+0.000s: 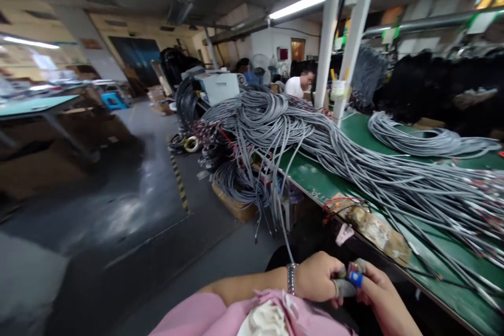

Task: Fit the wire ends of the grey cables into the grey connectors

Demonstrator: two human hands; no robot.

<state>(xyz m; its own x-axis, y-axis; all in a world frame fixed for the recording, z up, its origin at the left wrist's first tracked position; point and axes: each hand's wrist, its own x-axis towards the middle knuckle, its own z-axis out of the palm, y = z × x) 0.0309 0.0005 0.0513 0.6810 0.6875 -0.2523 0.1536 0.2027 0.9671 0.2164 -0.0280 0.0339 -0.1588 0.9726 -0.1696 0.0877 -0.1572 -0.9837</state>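
Note:
Low in the head view, my left hand reaches across from the left, a metal bracelet on its wrist. Its fingers are pinched together, with grey coverings on some fingertips. Facing it, my right hand is closed too, with blue tape wrapped at a finger. The fingertips of both hands nearly meet, and whatever lies between them is too small and blurred to name. A grey cable runs down from the pile to beside the bracelet. Long grey cables lie heaped over the green table beyond my hands.
Taped cardboard with red wires and a pink clip are at the table's near edge. A coiled cable bundle lies at the right. A cardboard box stands on the floor under hanging cables. A person sits beyond the table.

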